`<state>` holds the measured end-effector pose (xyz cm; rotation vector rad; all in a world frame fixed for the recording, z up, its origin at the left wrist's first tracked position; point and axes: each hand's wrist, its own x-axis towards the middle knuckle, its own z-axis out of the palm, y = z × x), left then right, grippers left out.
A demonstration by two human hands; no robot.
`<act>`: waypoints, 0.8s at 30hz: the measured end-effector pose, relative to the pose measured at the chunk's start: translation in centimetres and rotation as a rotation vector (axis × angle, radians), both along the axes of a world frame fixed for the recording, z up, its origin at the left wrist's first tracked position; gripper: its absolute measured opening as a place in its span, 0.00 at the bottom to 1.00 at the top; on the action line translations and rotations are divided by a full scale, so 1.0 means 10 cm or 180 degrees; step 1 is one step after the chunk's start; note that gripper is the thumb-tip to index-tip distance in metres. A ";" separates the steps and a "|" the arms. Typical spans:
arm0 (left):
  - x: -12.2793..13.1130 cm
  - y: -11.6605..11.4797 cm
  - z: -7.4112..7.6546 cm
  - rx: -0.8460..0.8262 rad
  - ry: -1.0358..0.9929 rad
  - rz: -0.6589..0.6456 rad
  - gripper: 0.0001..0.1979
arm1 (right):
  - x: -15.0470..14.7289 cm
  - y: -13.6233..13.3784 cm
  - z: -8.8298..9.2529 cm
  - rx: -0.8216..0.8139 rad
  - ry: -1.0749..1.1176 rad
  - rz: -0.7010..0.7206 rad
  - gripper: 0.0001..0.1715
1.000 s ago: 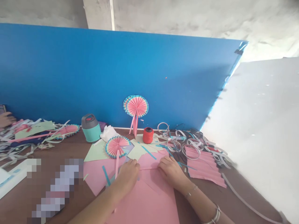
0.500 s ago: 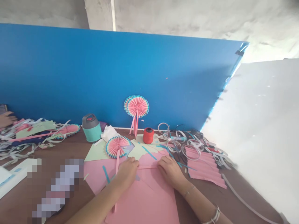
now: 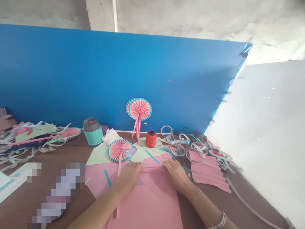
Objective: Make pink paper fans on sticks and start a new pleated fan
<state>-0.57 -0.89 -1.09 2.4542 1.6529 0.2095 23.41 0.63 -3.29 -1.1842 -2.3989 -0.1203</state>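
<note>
A large sheet of pink paper lies before me, with a narrow folded strip along its far edge. My left hand is closed on the left part of that fold, fingertips bent down over it. On the right part, my right hand holds the same fold, its fingers pressed together; the thumbs are mostly hidden. Just beyond my left hand rests a round pleated paper fan, pink with a blue rim, on a pink paper handle. Behind it, two similar fans lean upright against the blue panel.
A red thread spool stands behind the sheet. At left are a teal container with a grey lid, heaped paper strips and another person's hand. At right lie coiled white strips and a pleated pink sheet.
My right hand has shifted very slightly to the right along the fold, and the fold's strip looks a little different in tilt. My left hand stays nearly in place.
</note>
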 end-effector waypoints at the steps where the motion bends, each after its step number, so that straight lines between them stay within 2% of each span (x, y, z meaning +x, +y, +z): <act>1: 0.00 -0.01 0.02 0.0024 -0.0020 0.0006 0.15 | 0.01 0.00 0.02 -0.0009 0.0062 0.0014 0.14; 4: -0.01 -0.03 0.06 0.0167 -0.0005 -0.0151 0.17 | 0.02 -0.02 0.07 -0.0041 0.0041 0.0035 0.16; 7: 0.01 -0.05 0.09 0.0305 0.0012 -0.0414 0.17 | -0.01 -0.06 0.11 -0.0148 -0.0016 0.0094 0.13; 10: 0.05 -0.09 0.11 0.0441 -0.0010 -0.0702 0.14 | -0.09 -0.12 0.12 -0.0426 -0.0018 0.0179 0.12; 13: 0.09 -0.12 0.07 0.0681 -0.0156 -0.0907 0.14 | -0.16 -0.16 0.13 -0.0789 0.0266 0.0280 0.11; 19: 0.11 -0.12 -0.05 0.0982 -0.0674 -0.0923 0.14 | -0.20 -0.18 0.11 -0.1080 0.0936 0.0333 0.08; 24: 0.03 -0.04 0.01 0.0800 -0.1190 -0.0606 0.13 | -0.17 -0.15 0.06 -0.1191 0.0982 -0.0016 0.10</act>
